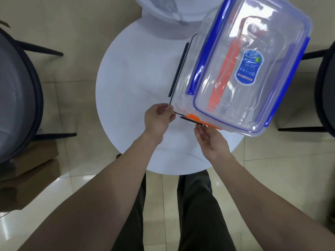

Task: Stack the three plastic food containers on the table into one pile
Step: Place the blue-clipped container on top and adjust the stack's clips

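Observation:
Three clear plastic containers sit in one pile at the right side of the round white table (pixel 130 87). The blue-trimmed container (pixel 253 60), with a blue label, lies on top. Under it shows the orange-trimmed container (pixel 194 117), mostly seen through the clear plastic. The black-trimmed container (pixel 178 69) is at the bottom and sticks out to the left. My left hand (pixel 159 118) grips the near left corner of the bottom container. My right hand (pixel 212 140) is palm up with fingers apart, its fingertips at the black latch on the near edge.
The pile overhangs the table's right rim. Dark chairs stand at the left (pixel 18 96) and right (pixel 324 87). A second white round surface (pixel 181 8) is at the far side. A cardboard box (pixel 30 169) lies on the floor to the left.

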Demonstrator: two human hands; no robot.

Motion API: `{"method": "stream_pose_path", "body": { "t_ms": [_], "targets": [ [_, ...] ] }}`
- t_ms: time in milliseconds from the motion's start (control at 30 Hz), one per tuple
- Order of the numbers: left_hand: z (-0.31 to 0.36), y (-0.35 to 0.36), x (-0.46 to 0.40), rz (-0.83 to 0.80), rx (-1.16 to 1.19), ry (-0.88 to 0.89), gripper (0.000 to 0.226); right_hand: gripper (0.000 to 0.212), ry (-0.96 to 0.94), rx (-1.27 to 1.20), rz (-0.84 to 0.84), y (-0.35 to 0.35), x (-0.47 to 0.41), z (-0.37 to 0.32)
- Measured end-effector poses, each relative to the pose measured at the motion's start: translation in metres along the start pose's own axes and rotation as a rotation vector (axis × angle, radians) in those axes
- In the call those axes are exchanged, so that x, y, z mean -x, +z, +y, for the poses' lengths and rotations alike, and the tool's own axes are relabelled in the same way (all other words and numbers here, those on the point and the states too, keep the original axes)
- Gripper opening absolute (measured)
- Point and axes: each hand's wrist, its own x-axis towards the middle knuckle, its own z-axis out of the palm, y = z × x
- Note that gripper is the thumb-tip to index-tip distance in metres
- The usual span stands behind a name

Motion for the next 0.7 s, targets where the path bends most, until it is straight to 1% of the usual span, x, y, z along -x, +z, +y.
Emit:
{"method": "stream_pose_path", "body": {
  "t_ms": [100,267,333,467,567,633,700],
  "targets": [
    [-0.002,0.001,0.001,-0.010,0.003,-0.013,0.029,0.010,-0.001,0.017,0.014,0.000,0.002,-0.001],
    [-0.007,0.008,0.007,-0.029,0.015,-0.061,0.019,0.006,-0.028,0.013,0.018,-0.009,-0.004,-0.007],
    [-0.011,0.013,0.010,-0.040,0.014,-0.076,0.015,0.013,-0.037,0.010,0.007,-0.015,-0.007,-0.010],
    [-0.021,0.023,0.015,-0.067,-0.058,-0.097,0.015,0.037,-0.072,0.023,0.000,-0.025,-0.011,-0.019],
    [-0.026,0.029,0.020,-0.104,-0.152,-0.102,0.011,0.046,-0.100,0.045,0.026,-0.033,-0.014,-0.026],
    [-0.028,0.032,0.023,-0.129,-0.197,-0.108,0.010,0.050,-0.113,0.017,0.047,-0.038,-0.015,-0.028],
    [-0.029,0.033,0.024,-0.141,-0.231,-0.116,0.010,0.044,-0.108,-0.038,0.056,-0.041,-0.015,-0.026]
  ]
}}
